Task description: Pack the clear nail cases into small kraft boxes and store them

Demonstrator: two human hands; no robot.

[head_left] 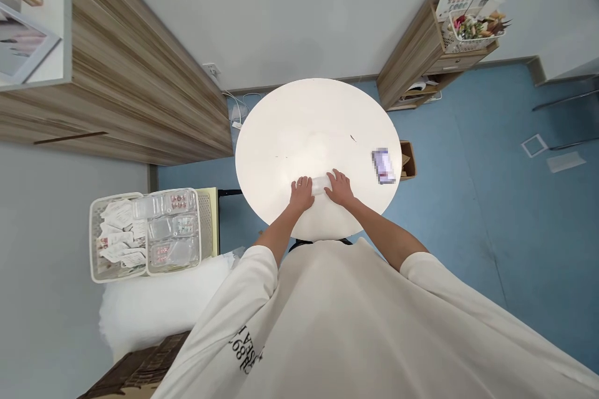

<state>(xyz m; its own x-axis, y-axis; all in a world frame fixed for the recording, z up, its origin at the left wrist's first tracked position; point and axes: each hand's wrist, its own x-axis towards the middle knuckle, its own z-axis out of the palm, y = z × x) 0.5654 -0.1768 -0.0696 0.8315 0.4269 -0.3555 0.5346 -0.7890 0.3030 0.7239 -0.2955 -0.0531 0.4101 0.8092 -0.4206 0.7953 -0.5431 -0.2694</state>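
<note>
A small translucent white roll (320, 185) lies crosswise near the front of the round white table (313, 112). It looks like a wrapped bundle; whatever is inside cannot be made out. My left hand (302, 193) is closed over its left end, with a ring on one finger. Over the right end my right hand (339, 187) curls its fingers, the thumb side towards me. Only the middle stretch of the roll shows between the two hands. To the right on the tabletop lies a blurred purple phone-like rectangle (384, 166).
White baskets (173, 230) of clear plastic boxes and paper packets stand at left, above a large white roll (159, 299). A wooden cabinet (140, 56) borders the left. Behind right is a small cabinet (412, 50) with a flower basket (475, 31). A brown box (408, 161) sits beyond the table.
</note>
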